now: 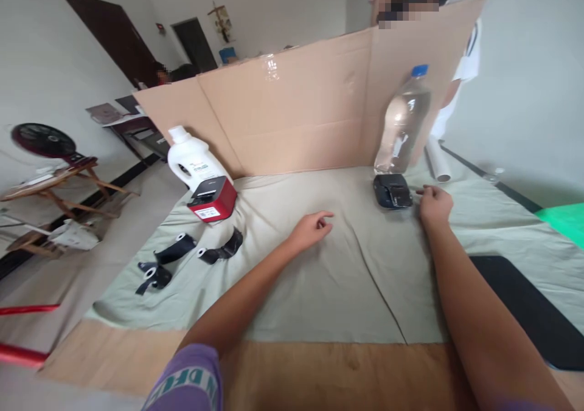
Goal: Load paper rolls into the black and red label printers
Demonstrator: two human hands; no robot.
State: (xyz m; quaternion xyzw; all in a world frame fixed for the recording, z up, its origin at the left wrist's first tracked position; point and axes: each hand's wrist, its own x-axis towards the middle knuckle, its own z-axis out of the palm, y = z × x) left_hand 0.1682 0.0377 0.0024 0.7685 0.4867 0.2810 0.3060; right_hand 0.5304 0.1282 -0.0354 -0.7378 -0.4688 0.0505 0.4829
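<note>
Black and compact, a small printer (393, 191) sits on the pale green cloth (347, 265) at the foot of a clear plastic bottle (403, 125), with the right hand (435, 204) loosely curled just beside it, fingertips near its edge, gripping nothing. Nearer the middle, the left hand (311, 228) rests empty and relaxed on the cloth. Farther left stand a red printer (212, 198), a white jug (191, 158) and black rolls (182, 256), before a cardboard screen (296, 107).

Both arms outstretched, hands empty
</note>
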